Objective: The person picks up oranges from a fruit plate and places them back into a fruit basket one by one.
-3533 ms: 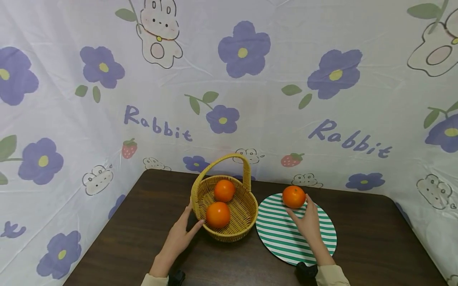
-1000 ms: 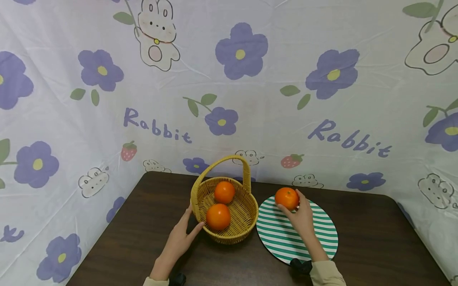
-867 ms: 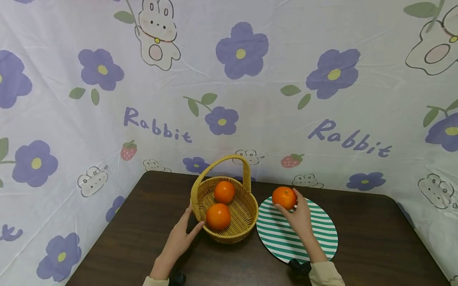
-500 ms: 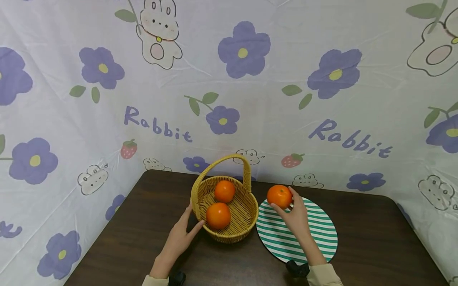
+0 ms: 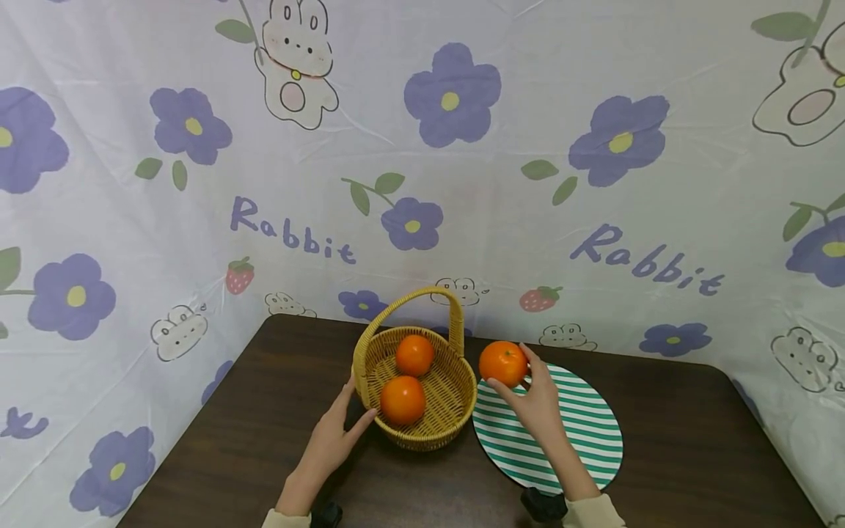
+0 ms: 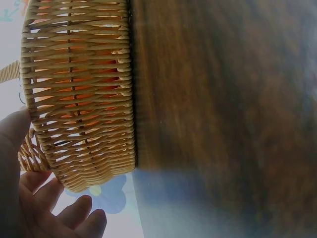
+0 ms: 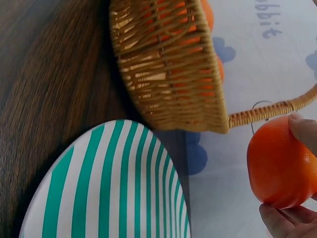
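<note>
A yellow wicker basket [image 5: 422, 440] with an arched handle stands on the table. Inside it lie two oranges, one farther back [image 5: 414, 356] and one nearer [image 5: 403, 400]. My left hand [image 5: 330, 438] holds the basket's left side, its thumb at the rim; in the left wrist view the fingertips [image 6: 49, 191] lie near the handle's base. Between thumb and fingers, my right hand [image 5: 538, 405] grips a third orange [image 5: 503, 364]. That orange [image 7: 277, 163] is raised beside the basket's right side, above the left edge of a round green-and-white striped placemat [image 5: 581, 418].
The dark wooden table [image 5: 257, 411] reaches back to a white cloth [image 5: 370, 110] printed with purple flowers, rabbits and lettering. The basket's handle [image 5: 455, 315] arches up over the basket. Part of the placemat lies under my right forearm [image 5: 574, 469].
My right hand has carried its orange leftward, from over the back of the placemat to near the basket's right rim. My left hand and the basket have stayed in place.
</note>
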A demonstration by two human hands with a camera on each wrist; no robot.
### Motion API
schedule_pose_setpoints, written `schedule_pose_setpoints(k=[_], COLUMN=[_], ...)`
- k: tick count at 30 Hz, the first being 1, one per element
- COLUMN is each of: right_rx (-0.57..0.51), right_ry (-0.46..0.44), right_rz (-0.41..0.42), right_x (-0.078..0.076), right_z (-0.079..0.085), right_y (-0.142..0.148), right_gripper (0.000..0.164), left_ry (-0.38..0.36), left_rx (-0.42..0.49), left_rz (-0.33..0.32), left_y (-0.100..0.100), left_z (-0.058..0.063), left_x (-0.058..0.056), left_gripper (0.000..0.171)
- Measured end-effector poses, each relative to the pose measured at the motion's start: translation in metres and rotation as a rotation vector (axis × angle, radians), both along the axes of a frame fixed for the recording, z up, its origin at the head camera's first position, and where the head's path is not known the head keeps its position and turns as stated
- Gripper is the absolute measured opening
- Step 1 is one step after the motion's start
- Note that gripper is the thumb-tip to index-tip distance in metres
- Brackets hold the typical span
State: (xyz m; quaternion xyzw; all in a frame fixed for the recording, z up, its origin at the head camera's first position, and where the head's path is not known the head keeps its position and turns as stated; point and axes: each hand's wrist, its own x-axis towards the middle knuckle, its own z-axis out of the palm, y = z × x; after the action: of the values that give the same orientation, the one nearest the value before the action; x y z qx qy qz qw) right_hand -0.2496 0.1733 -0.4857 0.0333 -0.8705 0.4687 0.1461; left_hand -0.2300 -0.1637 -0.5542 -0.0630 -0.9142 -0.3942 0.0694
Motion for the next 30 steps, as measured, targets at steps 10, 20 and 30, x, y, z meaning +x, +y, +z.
schedule_pose_setpoints(k=[10,20,30], right_rx=[0.000,0.003,0.009], right_ry=[0.032,0.048,0.030], right_rz=[0.039,0.087,0.133], right_x=[0.008,0.012,0.016], right_z=[0.003,-0.002,-0.007], right_y=[-0.016,-0.030,-0.045], right_gripper=[0.083,0.082,0.083], left_ry=[-0.013,0.004,0.008], left_rx=[0.008,0.006,0.015], left_rz=[0.003,0.003,0.010], left_y=[0.001,0.001,0.000], left_z=[0.003,0.002,-0.001], left_x=[0.001,0.001,0.000], left_gripper=[0.080,0.079,0.079])
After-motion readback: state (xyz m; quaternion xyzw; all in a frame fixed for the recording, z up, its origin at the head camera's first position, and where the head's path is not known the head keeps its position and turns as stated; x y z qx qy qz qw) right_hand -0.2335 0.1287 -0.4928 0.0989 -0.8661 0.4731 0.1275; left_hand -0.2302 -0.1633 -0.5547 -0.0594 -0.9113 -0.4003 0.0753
